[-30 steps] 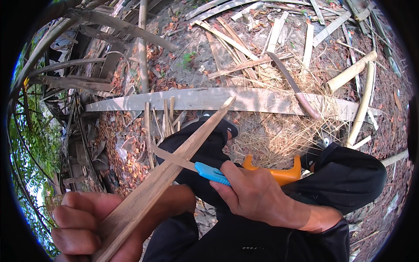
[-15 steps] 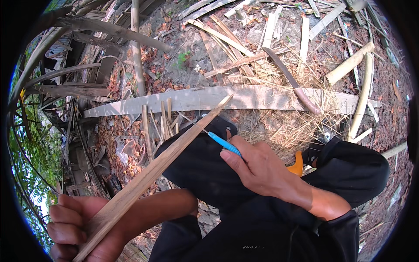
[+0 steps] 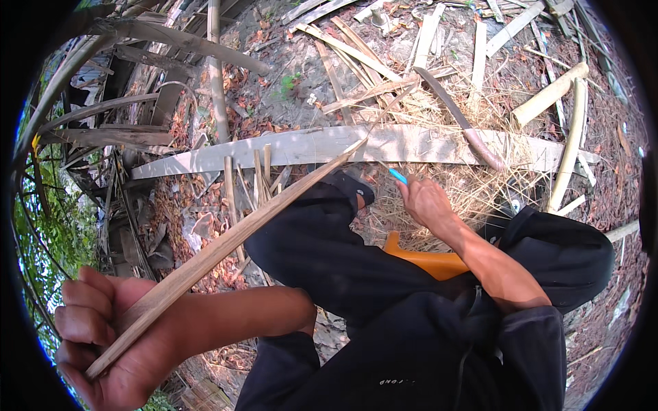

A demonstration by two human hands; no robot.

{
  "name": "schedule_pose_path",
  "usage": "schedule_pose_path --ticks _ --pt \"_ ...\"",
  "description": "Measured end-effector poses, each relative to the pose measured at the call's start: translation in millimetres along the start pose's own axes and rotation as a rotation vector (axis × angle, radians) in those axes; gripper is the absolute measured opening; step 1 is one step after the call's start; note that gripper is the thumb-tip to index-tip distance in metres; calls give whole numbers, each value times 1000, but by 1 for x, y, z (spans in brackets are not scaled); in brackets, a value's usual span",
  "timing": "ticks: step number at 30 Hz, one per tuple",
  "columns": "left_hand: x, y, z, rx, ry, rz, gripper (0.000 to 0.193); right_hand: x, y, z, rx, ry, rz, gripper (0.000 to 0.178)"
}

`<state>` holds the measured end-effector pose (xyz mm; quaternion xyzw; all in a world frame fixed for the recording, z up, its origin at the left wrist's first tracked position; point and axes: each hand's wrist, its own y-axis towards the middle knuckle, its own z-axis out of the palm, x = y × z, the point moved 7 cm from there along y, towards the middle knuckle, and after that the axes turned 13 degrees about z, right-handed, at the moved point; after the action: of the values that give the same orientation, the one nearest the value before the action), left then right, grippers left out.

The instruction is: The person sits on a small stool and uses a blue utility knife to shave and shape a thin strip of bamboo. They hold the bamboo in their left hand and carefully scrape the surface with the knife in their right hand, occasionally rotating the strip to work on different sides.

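My left hand is closed around the thick end of a long, tapered strip of wood. The strip slants up to the right, its narrow tip lying over a weathered plank. A thin sliver stands out past that tip. Beyond my knees, my right hand grips a small knife by its blue handle. Its thin blade is hard to make out against the straw, to the right of the strip's tip and apart from it.
Across the plank lies a curved, dark brown tool, with straw around it. Cut wood strips and round poles litter the ground. An orange object sits between my legs. Stacked timber stands at left.
My right hand has moved away and to the right with the knife, off the strip. My left hand has shifted slightly left and up, and more of the orange object shows.
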<state>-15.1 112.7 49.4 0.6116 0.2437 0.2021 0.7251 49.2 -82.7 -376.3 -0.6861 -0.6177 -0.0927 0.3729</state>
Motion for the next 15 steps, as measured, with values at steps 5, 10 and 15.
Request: schedule_pose_path --ticks 5,10,15 --pt "12 0 -7 -53 171 5 35 -38 4 -18 -1 46 160 43" --pt "38 10 -16 22 102 -118 36 81 -20 -64 41 444 -212 43" --pt "33 13 -21 -26 272 -35 36 116 -26 -40 90 428 -304 40"
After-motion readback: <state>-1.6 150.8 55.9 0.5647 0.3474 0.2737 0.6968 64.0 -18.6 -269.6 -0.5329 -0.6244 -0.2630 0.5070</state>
